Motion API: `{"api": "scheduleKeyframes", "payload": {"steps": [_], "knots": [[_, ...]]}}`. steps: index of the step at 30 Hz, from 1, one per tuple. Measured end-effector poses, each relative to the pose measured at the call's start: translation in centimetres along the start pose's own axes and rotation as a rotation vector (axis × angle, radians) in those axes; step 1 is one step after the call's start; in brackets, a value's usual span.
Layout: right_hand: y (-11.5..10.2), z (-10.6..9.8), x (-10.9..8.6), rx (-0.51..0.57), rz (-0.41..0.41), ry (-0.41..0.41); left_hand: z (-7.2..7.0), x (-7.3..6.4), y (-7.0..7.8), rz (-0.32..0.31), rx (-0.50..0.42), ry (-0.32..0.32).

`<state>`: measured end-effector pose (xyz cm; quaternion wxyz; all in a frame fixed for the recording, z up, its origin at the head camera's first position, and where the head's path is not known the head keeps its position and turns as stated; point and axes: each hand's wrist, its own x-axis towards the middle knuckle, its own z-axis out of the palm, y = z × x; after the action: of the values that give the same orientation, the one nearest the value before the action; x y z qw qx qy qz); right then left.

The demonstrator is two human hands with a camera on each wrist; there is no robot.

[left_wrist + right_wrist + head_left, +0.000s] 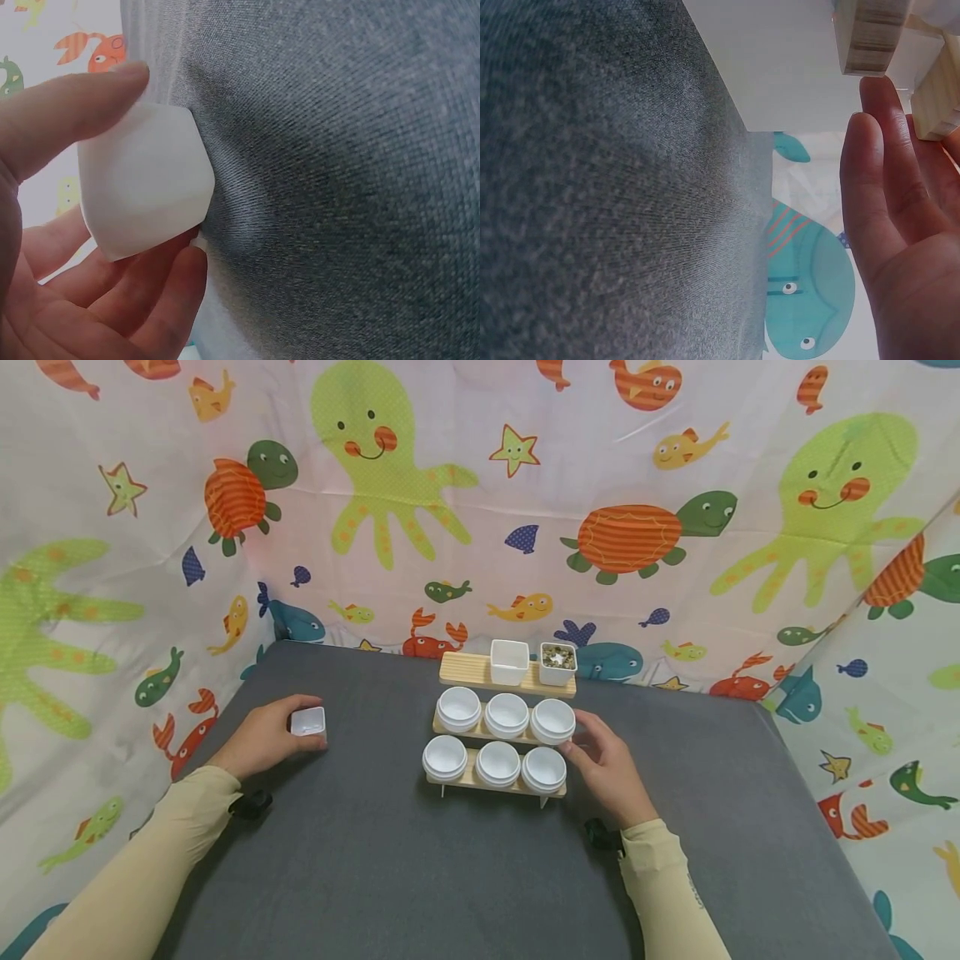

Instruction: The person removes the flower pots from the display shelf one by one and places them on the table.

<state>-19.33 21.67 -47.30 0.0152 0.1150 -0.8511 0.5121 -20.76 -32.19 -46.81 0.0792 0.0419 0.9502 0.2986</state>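
Note:
My left hand (pixel 273 732) holds a small white square dish (pixel 308 722) between thumb and fingers, off at the left of the table. In the left wrist view that dish (pixel 146 180) shows its smooth outer side, close over the grey cloth. My right hand (pixel 603 764) is at the right end of the middle step of a wooden tiered rack (pixel 467 668). Its thumb and forefinger lie about the side of the rightmost round white cup (pixel 553 721). The right wrist view shows the other fingers (pixel 904 176) extended below the wooden board ends (pixel 870 37).
More round white cups (pixel 507 716) stand on the two lower steps. On the top step are a white square dish (pixel 510 662) and another holding small dark bits (pixel 558 663). A grey cloth (pixel 360 860) covers the table, with a sea-animal curtain (pixel 465 410) behind it.

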Motion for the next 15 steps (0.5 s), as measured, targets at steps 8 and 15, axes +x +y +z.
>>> {"api": "scheduleKeyframes", "payload": {"steps": [8, 15], "knots": [[-0.1, -0.1, -0.1, -0.002, 0.003, 0.000, -0.5, -0.2, 1.1, 0.019, -0.009, -0.013], [-0.3, -0.1, -0.1, 0.003, 0.008, -0.004, -1.2, 0.0, 2.4, 0.035, -0.012, -0.005]]}}
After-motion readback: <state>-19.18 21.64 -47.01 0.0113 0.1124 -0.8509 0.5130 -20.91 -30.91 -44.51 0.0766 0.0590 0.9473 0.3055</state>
